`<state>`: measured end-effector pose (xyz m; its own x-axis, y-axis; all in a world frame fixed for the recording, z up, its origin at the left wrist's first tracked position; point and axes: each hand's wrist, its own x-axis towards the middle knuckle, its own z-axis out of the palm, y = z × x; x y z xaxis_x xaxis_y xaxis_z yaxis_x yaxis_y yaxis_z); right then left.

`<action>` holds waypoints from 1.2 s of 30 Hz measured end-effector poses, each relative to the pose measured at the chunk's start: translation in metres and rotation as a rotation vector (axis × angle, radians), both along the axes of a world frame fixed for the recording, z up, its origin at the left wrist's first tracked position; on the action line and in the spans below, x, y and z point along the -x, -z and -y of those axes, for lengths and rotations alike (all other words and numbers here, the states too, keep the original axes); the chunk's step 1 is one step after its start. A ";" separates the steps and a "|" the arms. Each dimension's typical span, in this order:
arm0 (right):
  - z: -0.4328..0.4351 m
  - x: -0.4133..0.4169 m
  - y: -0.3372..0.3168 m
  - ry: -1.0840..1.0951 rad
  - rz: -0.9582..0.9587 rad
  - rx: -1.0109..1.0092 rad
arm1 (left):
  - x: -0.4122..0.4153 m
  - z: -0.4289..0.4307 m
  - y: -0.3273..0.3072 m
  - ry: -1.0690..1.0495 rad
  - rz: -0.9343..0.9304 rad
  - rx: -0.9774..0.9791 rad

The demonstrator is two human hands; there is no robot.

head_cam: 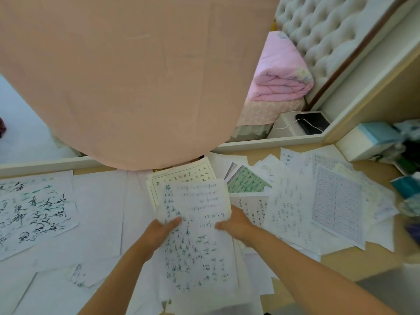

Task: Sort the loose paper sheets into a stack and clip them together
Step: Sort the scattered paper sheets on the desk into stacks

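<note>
Both my hands hold a small bundle of handwritten sheets (195, 201) above the desk's middle. My left hand (160, 233) grips its lower left edge with the thumb on top. My right hand (234, 223) grips the lower right edge. Under the bundle lies another written sheet (195, 258). Loose sheets cover the desk: a large calligraphy sheet (34, 210) at the left, a green lined sheet (246, 180) behind the bundle, and gridded practice sheets (336, 201) at the right. No clip is visible.
A pink cloth (136, 76) hangs over the desk's back edge. A white and blue box (368, 139) and dark clutter (409, 185) stand at the right. Behind the desk are a folded pink quilt (279, 71), a tufted headboard (322, 30) and a black device (312, 122).
</note>
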<state>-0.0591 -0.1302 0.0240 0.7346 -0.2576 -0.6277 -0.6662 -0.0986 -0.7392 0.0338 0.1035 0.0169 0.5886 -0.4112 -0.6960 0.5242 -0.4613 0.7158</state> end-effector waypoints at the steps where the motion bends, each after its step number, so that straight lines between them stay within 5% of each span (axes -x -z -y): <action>1: 0.016 0.008 -0.004 0.051 -0.002 0.004 | 0.002 0.017 -0.004 0.035 0.025 0.008; 5: 0.091 0.042 -0.019 0.290 -0.028 0.028 | 0.004 0.089 -0.006 0.260 0.175 -0.001; 13: 0.241 0.119 -0.011 0.527 -0.088 0.196 | 0.012 0.219 0.034 0.598 0.666 -0.336; 23: 0.289 0.112 0.038 0.412 -0.061 0.260 | 0.026 0.266 0.061 0.836 0.880 -0.806; 28: 0.285 0.103 0.042 0.416 -0.084 0.247 | 0.023 0.251 0.048 0.623 0.514 -0.624; 36: 0.255 0.086 0.034 0.492 -0.099 -0.033 | 0.049 0.175 0.022 -0.282 0.209 -0.311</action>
